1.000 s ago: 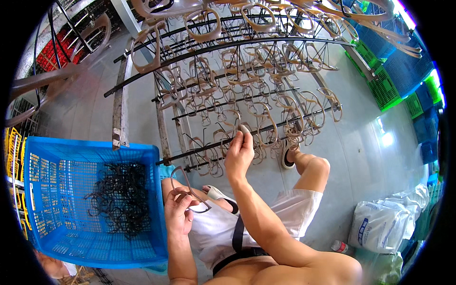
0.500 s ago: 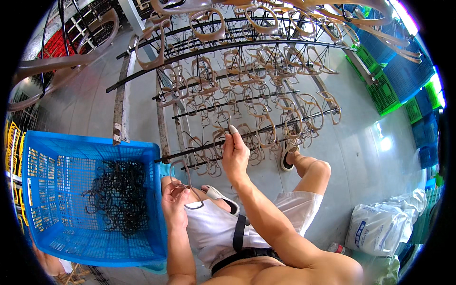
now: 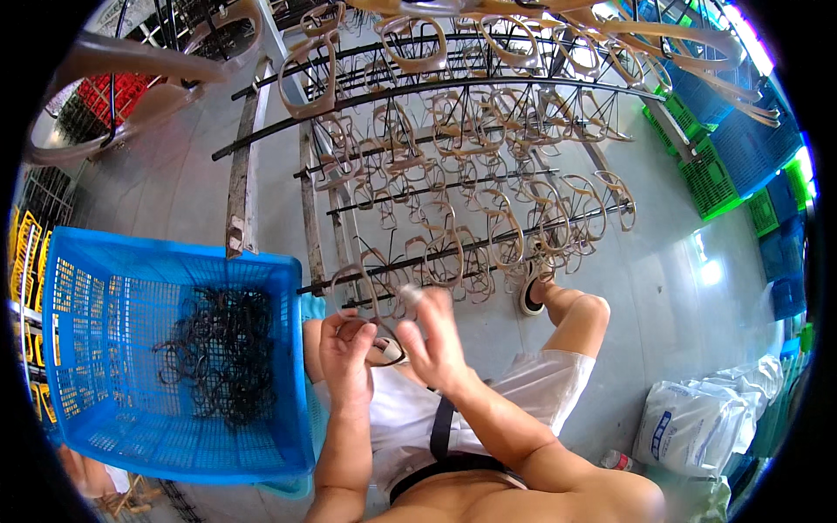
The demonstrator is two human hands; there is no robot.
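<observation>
My left hand (image 3: 347, 353) pinches a brownish eyeglass frame (image 3: 370, 292) in front of my lap, its rims standing out past the fingers. Just to the right of it is my right hand (image 3: 440, 344), blurred by motion, with thumb and fingers apart and nothing visible between them. A whitish tip covers one of its fingers. Beyond both hands stands a rack whose lowest near rod (image 3: 488, 247) carries several similar frames (image 3: 503, 228) on thin black holders.
A blue plastic basket (image 3: 179, 475) at my left holds a tangle of thin dark pieces (image 3: 228, 353). Higher rack rods (image 3: 366, 98) with more frames reach towards me. Green crates (image 3: 711, 174) and white bags (image 3: 684, 427) stand at the right.
My right hand has come down from the hanging frames on the lowest rod to beside my left hand, and its fingers have parted. My left hand has shifted slightly right, still holding the eyeglass frame.
</observation>
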